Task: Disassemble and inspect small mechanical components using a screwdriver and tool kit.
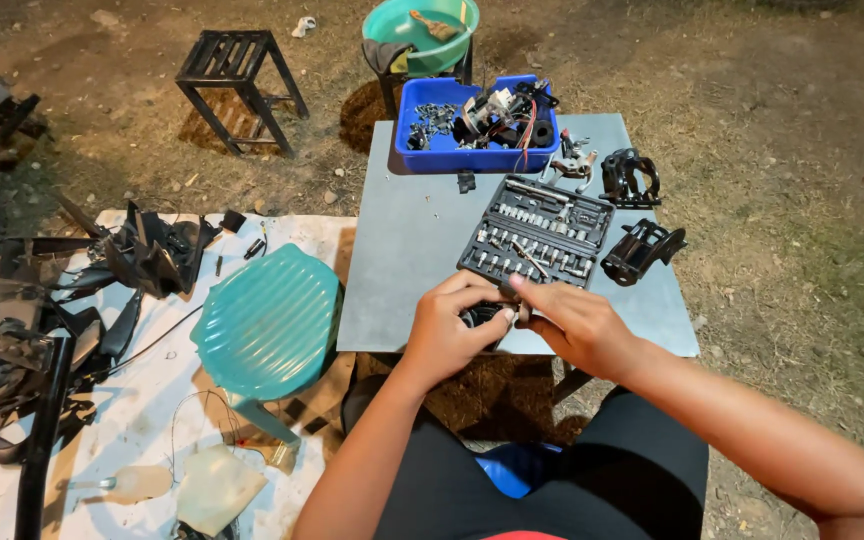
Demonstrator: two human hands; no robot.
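- Left hand [449, 328] curls its fingers around a small dark round metal part [479, 316] at the near edge of the grey square table [407, 250]; right hand [574, 322] meets it from the other side, fingertips pinched on the same part
- Just beyond the hands lies an open black socket-set case [537, 232] with rows of silver sockets; two black moulded brackets [638, 250] sit to its right
- A blue plastic tray [430, 150] of wired parts stands at the far edge; a teal plastic stool [267, 320] stands left of the table
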